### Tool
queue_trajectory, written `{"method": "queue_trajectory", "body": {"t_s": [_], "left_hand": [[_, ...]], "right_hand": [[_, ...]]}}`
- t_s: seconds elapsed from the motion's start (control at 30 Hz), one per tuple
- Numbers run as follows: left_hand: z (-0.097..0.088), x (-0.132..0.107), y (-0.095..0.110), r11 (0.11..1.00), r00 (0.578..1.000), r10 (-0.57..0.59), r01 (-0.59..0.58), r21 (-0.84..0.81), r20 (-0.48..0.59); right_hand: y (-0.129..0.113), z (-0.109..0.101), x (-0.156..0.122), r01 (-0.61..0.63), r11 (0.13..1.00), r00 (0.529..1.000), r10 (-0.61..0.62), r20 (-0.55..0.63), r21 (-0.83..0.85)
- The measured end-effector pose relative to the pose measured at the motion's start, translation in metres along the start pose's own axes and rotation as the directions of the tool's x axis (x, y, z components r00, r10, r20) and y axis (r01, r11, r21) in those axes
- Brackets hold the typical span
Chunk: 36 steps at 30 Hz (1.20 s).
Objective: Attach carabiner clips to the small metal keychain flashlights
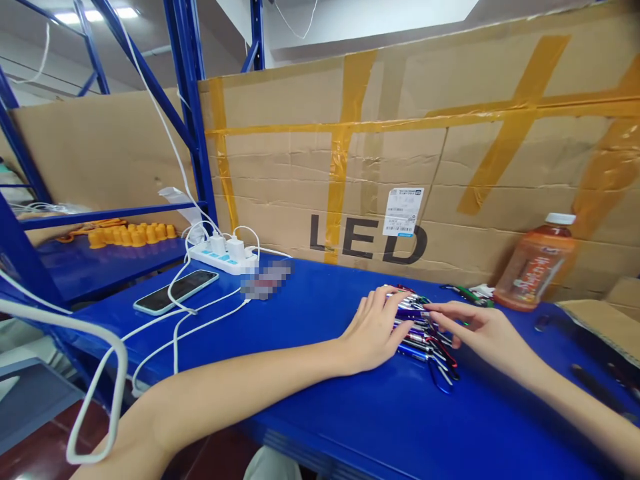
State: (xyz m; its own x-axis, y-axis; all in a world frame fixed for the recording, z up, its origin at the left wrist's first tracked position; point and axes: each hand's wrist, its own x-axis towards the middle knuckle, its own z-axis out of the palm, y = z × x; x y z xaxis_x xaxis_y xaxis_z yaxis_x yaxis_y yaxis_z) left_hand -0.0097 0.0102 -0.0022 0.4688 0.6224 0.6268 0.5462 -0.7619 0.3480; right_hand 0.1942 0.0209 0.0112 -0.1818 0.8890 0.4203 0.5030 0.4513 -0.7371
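Note:
A heap of shiny pen-like metal sticks in blue, purple, red and silver lies on the blue table, with carabiner clips at their right ends. Across the heap's left side rests my left hand, its fingers stretched over the sticks and its thumb apart. My right hand comes from the right, thumb and forefinger pinched at the right end of a purple pen-like stick. Part of the heap is hidden under both hands.
Behind the blue table stands a taped cardboard sheet. An orange drink bottle, more clips and an open carton are right. Left are a phone, a power strip and loose white cables.

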Motion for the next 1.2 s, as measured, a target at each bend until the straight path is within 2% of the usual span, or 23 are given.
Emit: {"method": "queue_trajectory", "body": {"t_s": [0.13, 0.27, 0.43, 0.53, 0.87, 0.97, 1.13, 1.2], "left_hand": [[0.000, 0.001, 0.001, 0.997, 0.997, -0.025, 0.019, 0.078, 0.080], [-0.002, 0.003, 0.001, 0.996, 0.992, -0.016, 0.006, 0.084, 0.124], [0.000, 0.004, 0.000, 0.995, 0.984, 0.019, -0.035, 0.088, 0.178], [0.002, 0.004, 0.000, 0.994, 0.980, 0.029, -0.048, 0.094, 0.199], [-0.002, 0.003, -0.004, 0.987, 0.983, 0.051, -0.022, -0.161, 0.177], [-0.003, 0.002, -0.005, 0.982, 0.986, -0.012, 0.043, -0.183, 0.167], [-0.003, 0.003, -0.009, 0.973, 0.990, -0.097, 0.117, -0.200, 0.107], [-0.002, 0.003, -0.010, 0.964, 0.992, -0.102, 0.117, -0.238, 0.077]], "right_hand": [[-0.007, 0.007, -0.006, 0.016, 1.000, 0.999, -0.016, 0.029, 0.009], [-0.016, 0.011, -0.012, 0.033, 0.999, 0.997, -0.036, 0.068, 0.033], [-0.018, 0.010, -0.016, -0.016, 0.999, 0.991, 0.010, 0.131, 0.047], [-0.016, 0.009, -0.015, -0.039, 0.998, 0.992, 0.032, 0.123, 0.052], [-0.019, 0.017, -0.009, -0.109, 0.972, 0.994, 0.101, 0.047, 0.208], [-0.022, 0.020, -0.002, -0.081, 0.973, 0.996, 0.071, 0.049, 0.219], [-0.027, 0.021, 0.017, 0.097, 0.991, 0.995, -0.100, 0.021, 0.097], [-0.030, 0.022, 0.022, 0.115, 0.991, 0.993, -0.115, -0.009, 0.062]]}}
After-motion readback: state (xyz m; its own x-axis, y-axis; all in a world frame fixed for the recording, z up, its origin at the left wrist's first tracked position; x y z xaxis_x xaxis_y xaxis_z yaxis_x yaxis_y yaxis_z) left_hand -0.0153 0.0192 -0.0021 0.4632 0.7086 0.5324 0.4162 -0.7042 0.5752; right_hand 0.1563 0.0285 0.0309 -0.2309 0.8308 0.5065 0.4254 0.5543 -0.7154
